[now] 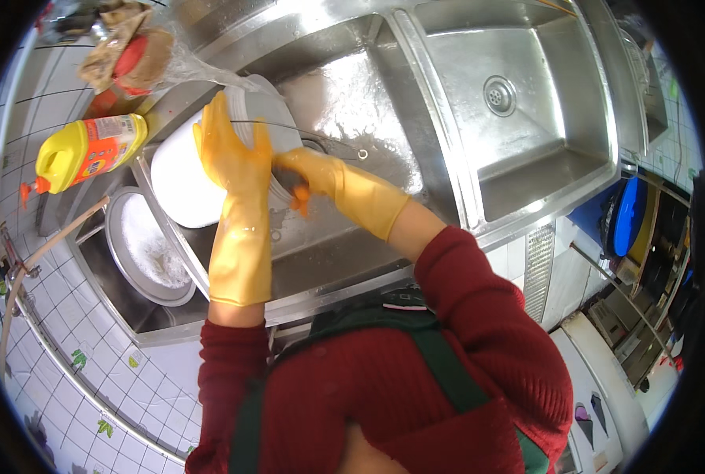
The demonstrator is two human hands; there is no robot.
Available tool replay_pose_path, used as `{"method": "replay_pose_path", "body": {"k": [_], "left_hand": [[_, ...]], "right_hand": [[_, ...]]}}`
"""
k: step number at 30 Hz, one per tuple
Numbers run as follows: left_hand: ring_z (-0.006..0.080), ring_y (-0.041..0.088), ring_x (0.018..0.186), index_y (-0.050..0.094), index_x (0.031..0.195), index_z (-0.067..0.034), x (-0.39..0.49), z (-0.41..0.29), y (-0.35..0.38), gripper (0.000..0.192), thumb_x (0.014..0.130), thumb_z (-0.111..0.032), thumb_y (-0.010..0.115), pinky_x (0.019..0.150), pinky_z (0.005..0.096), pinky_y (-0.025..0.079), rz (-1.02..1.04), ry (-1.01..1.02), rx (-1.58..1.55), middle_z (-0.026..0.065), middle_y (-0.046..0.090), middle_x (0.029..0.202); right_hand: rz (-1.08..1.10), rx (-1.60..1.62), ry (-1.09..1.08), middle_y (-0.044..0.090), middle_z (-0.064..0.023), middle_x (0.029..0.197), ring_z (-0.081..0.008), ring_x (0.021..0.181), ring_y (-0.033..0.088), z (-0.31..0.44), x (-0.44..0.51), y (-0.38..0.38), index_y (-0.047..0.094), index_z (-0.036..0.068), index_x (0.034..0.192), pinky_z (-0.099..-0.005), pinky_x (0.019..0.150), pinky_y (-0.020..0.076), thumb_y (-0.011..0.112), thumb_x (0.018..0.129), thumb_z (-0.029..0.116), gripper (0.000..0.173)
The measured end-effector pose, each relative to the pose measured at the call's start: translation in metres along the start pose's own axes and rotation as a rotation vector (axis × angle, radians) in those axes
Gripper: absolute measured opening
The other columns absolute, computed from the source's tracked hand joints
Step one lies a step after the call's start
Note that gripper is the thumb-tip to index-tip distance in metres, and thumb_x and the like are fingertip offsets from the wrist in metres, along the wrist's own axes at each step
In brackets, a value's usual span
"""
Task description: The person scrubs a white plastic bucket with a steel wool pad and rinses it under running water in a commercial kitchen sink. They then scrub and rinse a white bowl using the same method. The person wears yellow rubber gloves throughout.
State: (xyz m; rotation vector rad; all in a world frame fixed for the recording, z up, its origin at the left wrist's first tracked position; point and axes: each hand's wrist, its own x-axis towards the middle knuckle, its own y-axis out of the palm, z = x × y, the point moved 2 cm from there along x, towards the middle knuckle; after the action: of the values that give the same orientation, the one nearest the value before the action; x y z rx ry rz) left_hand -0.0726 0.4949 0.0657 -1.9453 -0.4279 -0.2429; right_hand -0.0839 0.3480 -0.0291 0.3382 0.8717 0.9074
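A white plastic tub or bucket (180,172) lies tilted on its side at the left end of the middle sink basin (352,228). My left hand (231,148), in a yellow rubber glove, holds it near the rim, fingers partly spread. At the rim's right side is my right hand (308,172), gloved alike, with its fingers bent downward and blurred. Something dark shows beneath that hand; I cannot tell whether it is held. A thin metal wire (296,127) with a small ring at its end (362,154) reaches across the basin from behind my left hand.
Left stands a yellow detergent bottle (91,151) with an orange pump. A round metal basin (115,237) of suds sits in the left sink, near a beige hose (65,234). Plastic-wrapped packages (142,59) lie behind. To the right are another sink with a drain (499,96) and a blue bin (628,216).
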Motion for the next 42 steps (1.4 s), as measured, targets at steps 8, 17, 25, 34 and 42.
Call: {"method": "replay_pose_path", "body": {"k": [8,17,25,34,42], "left_hand": [[0.0252,0.061,0.139,0.057,0.153,0.003,0.052,-0.023,-0.137,0.052,0.109,-0.022,0.066,0.115,0.0366,0.047,-0.24,-0.317,-0.815,0.0157,0.063,0.15],[0.0266,0.069,0.114,0.072,0.135,-0.01,0.159,-0.096,-0.186,0.049,0.103,-0.046,0.069,0.105,0.0483,0.052,-0.335,0.694,-0.057,0.0185,0.072,0.124],[0.0329,0.065,0.129,0.078,0.121,-0.006,0.165,-0.101,-0.194,0.025,0.099,-0.018,0.073,0.118,0.0424,0.044,0.055,0.843,-0.12,0.0155,0.075,0.132],[0.0293,0.059,0.139,0.059,0.153,-0.003,0.05,-0.036,-0.204,0.058,0.102,-0.021,0.078,0.112,0.0379,0.047,-0.061,0.072,-0.432,0.0157,0.062,0.153],[0.0378,0.049,0.15,0.052,0.158,0.0,-0.071,0.062,-0.125,0.08,0.092,-0.024,0.088,0.127,0.0459,0.035,0.149,0.026,-0.071,0.0214,0.055,0.161]], "right_hand": [[-0.517,0.364,-0.142,0.069,-0.0344,0.132,-0.0419,0.121,0.072,-0.012,-0.093,-0.013,0.052,-0.009,0.151,-0.0497,0.106,0.0541,0.05,0.112,0.057,0.078],[-0.633,0.46,-0.334,0.069,-0.0242,0.142,-0.0328,0.129,0.07,-0.039,-0.152,-0.005,0.058,0.0,0.151,-0.0408,0.113,0.0495,0.048,0.112,0.061,0.073],[-0.626,0.511,-0.328,0.069,-0.0266,0.141,-0.0335,0.127,0.071,-0.054,-0.165,-0.012,0.057,0.001,0.152,-0.0416,0.108,0.0538,0.048,0.11,0.067,0.079],[-0.529,0.768,-0.411,0.063,-0.031,0.146,-0.0398,0.129,0.068,-0.03,-0.157,-0.021,0.046,0.003,0.16,-0.0434,0.103,0.0576,0.057,0.101,0.076,0.094],[-0.556,0.548,-0.31,0.062,-0.0277,0.149,-0.0343,0.13,0.069,-0.035,-0.121,-0.028,0.045,0.003,0.162,-0.0396,0.106,0.0537,0.069,0.102,0.063,0.089]]}}
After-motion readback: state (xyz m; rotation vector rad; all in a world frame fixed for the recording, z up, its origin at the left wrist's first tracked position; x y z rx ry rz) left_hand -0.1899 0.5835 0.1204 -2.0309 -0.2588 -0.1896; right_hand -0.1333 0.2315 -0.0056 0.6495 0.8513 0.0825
